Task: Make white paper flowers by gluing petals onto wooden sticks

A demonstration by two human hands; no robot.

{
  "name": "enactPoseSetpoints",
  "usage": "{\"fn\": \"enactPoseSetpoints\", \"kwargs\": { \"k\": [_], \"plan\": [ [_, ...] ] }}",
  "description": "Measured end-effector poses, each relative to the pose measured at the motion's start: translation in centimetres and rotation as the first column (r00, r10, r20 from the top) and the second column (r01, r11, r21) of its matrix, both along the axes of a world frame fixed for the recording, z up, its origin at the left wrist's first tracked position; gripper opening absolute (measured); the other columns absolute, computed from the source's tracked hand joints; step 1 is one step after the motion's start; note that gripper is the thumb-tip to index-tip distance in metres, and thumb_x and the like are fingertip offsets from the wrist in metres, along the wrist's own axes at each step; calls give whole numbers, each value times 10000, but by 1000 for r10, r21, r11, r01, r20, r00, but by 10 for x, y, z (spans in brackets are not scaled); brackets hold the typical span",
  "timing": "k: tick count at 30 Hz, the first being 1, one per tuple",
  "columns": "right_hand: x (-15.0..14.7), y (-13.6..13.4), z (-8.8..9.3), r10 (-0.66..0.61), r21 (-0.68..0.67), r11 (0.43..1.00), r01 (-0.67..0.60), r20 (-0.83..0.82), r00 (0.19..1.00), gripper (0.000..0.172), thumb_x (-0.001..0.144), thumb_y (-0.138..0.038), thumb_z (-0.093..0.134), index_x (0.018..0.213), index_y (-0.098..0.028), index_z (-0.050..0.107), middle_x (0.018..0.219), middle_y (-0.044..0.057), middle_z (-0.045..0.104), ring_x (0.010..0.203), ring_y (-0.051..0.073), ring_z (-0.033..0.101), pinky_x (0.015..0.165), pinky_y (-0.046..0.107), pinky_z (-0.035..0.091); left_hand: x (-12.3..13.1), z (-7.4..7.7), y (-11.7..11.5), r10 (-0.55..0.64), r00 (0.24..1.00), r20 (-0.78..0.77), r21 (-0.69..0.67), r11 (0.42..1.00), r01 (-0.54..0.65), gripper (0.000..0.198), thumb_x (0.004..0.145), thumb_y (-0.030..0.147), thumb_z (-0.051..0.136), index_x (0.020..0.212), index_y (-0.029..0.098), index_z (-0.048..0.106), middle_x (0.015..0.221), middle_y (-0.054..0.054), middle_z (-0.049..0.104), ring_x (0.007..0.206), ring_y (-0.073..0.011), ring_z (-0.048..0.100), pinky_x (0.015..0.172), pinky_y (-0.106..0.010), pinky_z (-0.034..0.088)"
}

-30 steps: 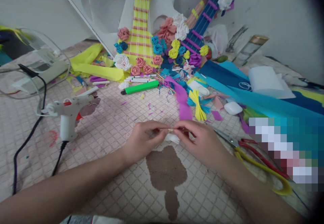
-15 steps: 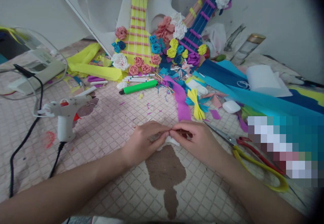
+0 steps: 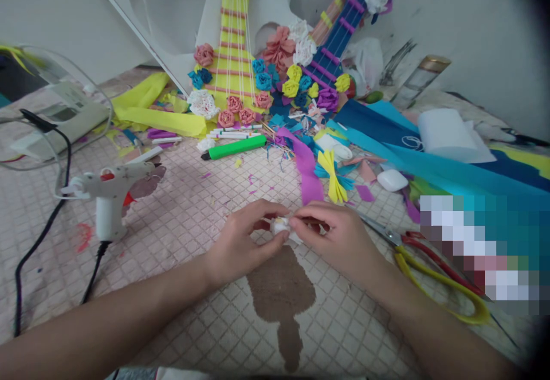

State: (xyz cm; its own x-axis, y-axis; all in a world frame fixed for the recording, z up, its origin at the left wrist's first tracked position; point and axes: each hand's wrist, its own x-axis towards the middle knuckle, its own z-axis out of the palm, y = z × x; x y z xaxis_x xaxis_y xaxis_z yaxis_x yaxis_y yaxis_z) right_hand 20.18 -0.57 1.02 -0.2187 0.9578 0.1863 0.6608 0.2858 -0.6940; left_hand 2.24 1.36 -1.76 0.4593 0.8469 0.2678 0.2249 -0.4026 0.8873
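- Readable text, brands, numbers or signs: none can be made out.
- White glue gun point(image 3: 108, 212), left of frame: any lettering too blurred to be read.
- Pixelated patch point(image 3: 494, 248), right edge of frame: contents obscured.

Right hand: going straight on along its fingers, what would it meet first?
The white piece at the fingertips, which the right hand seems to be touching; just past it, probably the left hand, though depth there is unclear.
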Motion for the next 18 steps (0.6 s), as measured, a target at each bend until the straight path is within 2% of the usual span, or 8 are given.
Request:
{"fn": "enactPoseSetpoints", "kwargs": {
  "k": [6, 14, 18],
  "plan": [
    [-4, -1, -1, -45, 99, 994, 42, 29, 999, 144, 791, -174, 572, 650, -155, 592, 593, -24, 541, 553, 79, 485, 526, 206, 357, 0, 4, -1, -2, 999, -53, 99, 995, 7, 175, 792, 160, 590, 964, 192, 602, 899, -14, 641, 807, -103, 586, 675, -191, 510],
    [-6, 0, -5, -49, 138, 989, 44, 34, 998, 122, 789, -180, 583, 675, -150, 614, 620, -15, 576, 587, 84, 521, 547, 200, 374, 0, 3, 1, 38, 999, -31, -10, 999, -38, 122, 828, 216, 567, 912, 195, 653, 856, 6, 695, 791, -101, 633, 739, -212, 511],
    [-5, 0, -7, -30, 121, 992, 23, 53, 998, 102, 792, -190, 584, 718, -156, 645, 645, -11, 604, 600, 93, 537, 562, 214, 388, 0, 0, 3, 78, 995, -69, 4, 997, -78, 105, 804, 188, 579, 856, 191, 670, 816, 11, 706, 754, -109, 641, 725, -223, 508]
  ]
}}
